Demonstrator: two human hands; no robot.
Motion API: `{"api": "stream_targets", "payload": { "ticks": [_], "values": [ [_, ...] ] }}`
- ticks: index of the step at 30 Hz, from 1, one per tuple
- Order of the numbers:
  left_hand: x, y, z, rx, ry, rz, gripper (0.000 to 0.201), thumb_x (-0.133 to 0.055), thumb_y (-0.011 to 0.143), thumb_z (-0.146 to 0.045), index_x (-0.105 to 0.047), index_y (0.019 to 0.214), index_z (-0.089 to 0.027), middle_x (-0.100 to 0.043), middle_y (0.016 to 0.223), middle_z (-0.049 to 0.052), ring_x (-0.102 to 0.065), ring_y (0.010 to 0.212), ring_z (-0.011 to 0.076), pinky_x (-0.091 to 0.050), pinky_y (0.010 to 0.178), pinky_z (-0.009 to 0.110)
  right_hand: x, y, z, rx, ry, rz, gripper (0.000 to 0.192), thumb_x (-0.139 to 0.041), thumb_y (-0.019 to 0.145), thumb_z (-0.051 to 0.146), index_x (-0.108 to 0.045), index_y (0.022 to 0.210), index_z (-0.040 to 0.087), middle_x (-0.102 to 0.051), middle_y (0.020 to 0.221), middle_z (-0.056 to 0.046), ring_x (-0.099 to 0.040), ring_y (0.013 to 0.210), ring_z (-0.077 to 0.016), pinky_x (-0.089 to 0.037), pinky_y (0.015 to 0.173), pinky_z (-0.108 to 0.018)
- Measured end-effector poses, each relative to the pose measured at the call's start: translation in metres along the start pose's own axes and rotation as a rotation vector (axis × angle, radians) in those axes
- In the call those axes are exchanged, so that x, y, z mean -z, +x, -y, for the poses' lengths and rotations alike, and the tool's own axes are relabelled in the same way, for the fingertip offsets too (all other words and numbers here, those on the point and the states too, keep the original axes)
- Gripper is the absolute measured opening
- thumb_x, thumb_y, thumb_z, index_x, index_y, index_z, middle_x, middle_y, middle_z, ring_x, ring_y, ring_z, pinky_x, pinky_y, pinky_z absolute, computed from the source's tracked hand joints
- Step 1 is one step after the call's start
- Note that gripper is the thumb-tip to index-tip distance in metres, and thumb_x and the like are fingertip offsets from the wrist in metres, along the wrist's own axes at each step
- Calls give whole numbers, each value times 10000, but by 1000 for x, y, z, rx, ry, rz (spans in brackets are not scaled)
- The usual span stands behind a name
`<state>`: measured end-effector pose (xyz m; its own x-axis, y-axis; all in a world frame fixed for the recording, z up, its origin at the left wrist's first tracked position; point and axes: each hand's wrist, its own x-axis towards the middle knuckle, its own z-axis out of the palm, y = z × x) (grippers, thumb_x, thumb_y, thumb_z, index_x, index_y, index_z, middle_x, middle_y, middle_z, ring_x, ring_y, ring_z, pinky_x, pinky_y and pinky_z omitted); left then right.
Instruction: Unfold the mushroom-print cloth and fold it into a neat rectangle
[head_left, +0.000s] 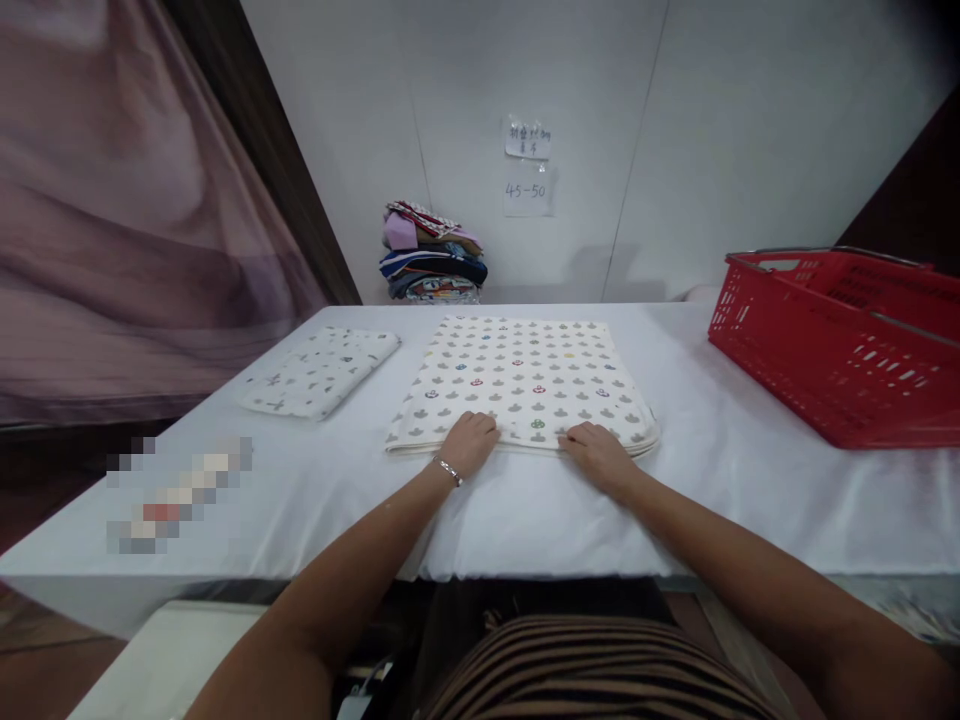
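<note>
Left hand: the left hand (470,440) lies palm down with fingers loosely curled on the near edge of the folded patterned cloth (525,380); it presses on the cloth rather than gripping it, and a thin bracelet (448,470) sits on the wrist.
Right hand: the right hand (600,455) rests just beside it on the same near edge, fingers bent over the fold; whether the fingertips pinch the layers cannot be told.
Cloth under the hands: cream with small grey motifs and a few coloured ones, folded flat into a rough square, lying mid-table close to the near edge of the table (525,520).
Table: covered with a white sheet.
Left part: a smaller folded cloth (319,372) with a sparse print lies well apart from the hands.
Far edge: a stack of folded clothes (433,255) stands against the wall.
Right part: a red plastic basket (840,340) with metal handles reaches toward the right edge.
Wall: two paper notes (527,165), the lower reading 45-50.
</note>
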<state>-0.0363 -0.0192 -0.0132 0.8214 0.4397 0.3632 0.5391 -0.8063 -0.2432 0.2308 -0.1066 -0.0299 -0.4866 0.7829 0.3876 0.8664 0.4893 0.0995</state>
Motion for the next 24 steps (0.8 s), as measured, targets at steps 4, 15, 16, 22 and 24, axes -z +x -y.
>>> {"api": "stream_targets", "payload": {
  "ticks": [4,15,16,22,24],
  "values": [
    [4,-6,-3,7,-22,20,192,-441,859,-122,-613,796,-179,-592,817,45,-495,793,167,-367,730,326,4,-1,3,25,-3,23,253,-375,932,195,-619,998,184,-593,922,-69,-467,845,-190,-317,709,-304],
    [14,-13,-5,26,-145,134,212,-404,886,-183,-602,963,-187,-605,967,66,-516,882,182,-389,748,334,21,6,8,75,-41,165,290,-319,935,177,-608,939,160,-580,898,-78,-453,814,-194,-299,713,-331],
    [14,-13,-5,21,-131,137,213,-403,883,-171,-599,963,-183,-603,964,70,-515,879,185,-387,748,338,21,6,8,89,-58,173,273,-332,926,164,-605,935,157,-576,897,-79,-451,816,-193,-297,714,-328],
    [19,1,-4,-46,-8,168,228,-378,839,-61,-587,823,-151,-582,825,85,-510,767,190,-367,702,347,31,19,3,135,-138,201,220,-390,869,90,-606,874,137,-567,839,-78,-448,786,-192,-286,703,-317],
    [25,4,-1,-25,13,124,214,-390,828,-57,-580,838,-153,-580,828,82,-510,761,192,-360,699,348,40,23,-1,85,-135,160,217,-406,844,61,-609,849,138,-571,829,-80,-455,786,-192,-283,696,-313]
  ]
}}
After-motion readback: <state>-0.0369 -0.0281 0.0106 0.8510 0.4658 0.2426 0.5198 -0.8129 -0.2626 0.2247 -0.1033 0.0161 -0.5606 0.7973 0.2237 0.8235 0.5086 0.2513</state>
